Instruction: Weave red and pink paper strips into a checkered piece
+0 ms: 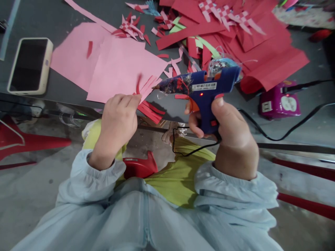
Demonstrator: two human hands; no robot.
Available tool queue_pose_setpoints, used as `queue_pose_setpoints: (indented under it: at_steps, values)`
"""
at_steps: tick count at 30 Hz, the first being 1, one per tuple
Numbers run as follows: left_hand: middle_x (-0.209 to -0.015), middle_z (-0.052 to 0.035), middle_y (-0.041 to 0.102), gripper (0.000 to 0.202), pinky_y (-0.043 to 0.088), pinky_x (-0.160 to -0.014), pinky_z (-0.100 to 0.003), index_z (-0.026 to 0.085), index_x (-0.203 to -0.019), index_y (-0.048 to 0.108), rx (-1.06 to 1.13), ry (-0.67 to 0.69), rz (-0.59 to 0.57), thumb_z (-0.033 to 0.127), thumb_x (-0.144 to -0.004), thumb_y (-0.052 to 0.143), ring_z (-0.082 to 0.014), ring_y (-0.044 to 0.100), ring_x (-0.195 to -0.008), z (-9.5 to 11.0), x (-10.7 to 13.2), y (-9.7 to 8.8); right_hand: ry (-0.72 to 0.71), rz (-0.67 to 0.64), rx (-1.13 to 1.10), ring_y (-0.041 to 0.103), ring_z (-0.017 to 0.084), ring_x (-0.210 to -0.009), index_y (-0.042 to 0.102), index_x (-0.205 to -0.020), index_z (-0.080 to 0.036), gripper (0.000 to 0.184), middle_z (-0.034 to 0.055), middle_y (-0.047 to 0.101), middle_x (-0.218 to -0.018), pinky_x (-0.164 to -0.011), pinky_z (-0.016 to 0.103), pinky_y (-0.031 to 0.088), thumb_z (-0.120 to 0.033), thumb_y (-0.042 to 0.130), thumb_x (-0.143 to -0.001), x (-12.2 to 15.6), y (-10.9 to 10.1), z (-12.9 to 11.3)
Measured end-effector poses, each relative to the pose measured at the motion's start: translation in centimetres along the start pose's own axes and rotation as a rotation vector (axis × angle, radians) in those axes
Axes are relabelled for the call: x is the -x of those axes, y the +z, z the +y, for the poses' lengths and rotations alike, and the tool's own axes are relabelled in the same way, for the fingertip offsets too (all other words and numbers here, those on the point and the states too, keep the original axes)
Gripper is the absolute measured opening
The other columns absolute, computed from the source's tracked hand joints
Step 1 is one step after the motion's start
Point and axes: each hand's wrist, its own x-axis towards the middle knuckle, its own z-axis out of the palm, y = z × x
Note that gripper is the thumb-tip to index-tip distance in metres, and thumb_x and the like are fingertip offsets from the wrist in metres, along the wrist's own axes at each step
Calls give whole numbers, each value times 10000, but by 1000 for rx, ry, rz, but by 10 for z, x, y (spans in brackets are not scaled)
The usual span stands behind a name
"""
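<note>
My right hand (227,118) is wrapped around the handle of a blue hot glue gun (204,90), with fingers at its orange trigger. A small red light glows on its side. The nozzle points left, close to my left hand (121,111). The left fingers are pinched together on a red paper strip (138,83) that stands up from them; the fingertips are mostly hidden behind the hand. Just beyond are more red paper strips (151,111) at the table's edge. Pink paper sheets (115,66) lie flat under and beyond the left hand.
A phone (30,66) lies at the left. Red paper sheets (269,52) and woven paper pieces (225,14) pile up at the back right. A purple box (280,99) with a black cord (264,134) is on the right. Red plastic stools (141,167) stand below the table.
</note>
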Motion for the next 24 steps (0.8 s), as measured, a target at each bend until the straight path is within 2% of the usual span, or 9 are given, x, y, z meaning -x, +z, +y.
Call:
queue_pose_setpoints:
  at_steps: [5, 11, 18, 24]
  values:
    - [-1157, -140, 703, 451, 495, -945, -473, 144, -1323, 582, 1, -11, 16, 109, -909, 408, -310, 607, -1114, 0, 1, 2, 46, 22, 32, 334, 74, -373, 627, -867, -218, 493, -33, 542, -485, -394, 285, 227, -682, 469, -921, 1, 1, -4]
    - [-1164, -119, 712, 441, 505, -921, -455, 182, -1310, 590, 7, 0, 51, 114, -904, 431, -290, 620, -1077, -1, 1, 3, 69, -92, 109, 431, 90, -401, 612, -844, -234, 534, -33, 575, -493, -418, 277, 297, -747, 468, -882, -8, 8, -1]
    - [-1170, -110, 713, 439, 502, -916, -442, 176, -1320, 584, -2, -10, 48, 115, -909, 442, -291, 622, -1083, 0, 1, 3, 113, -63, 67, 421, 99, -398, 581, -797, -255, 503, -22, 589, -508, -394, 289, 278, -747, 501, -864, -11, 15, 3]
    - [-1151, -119, 716, 439, 507, -910, -450, 152, -1327, 585, -13, -7, 55, 120, -917, 431, -293, 623, -1066, 0, 1, 5, 110, -71, 119, 438, 112, -424, 565, -776, -252, 475, -19, 592, -539, -421, 304, 305, -683, 439, -932, -7, 15, 4]
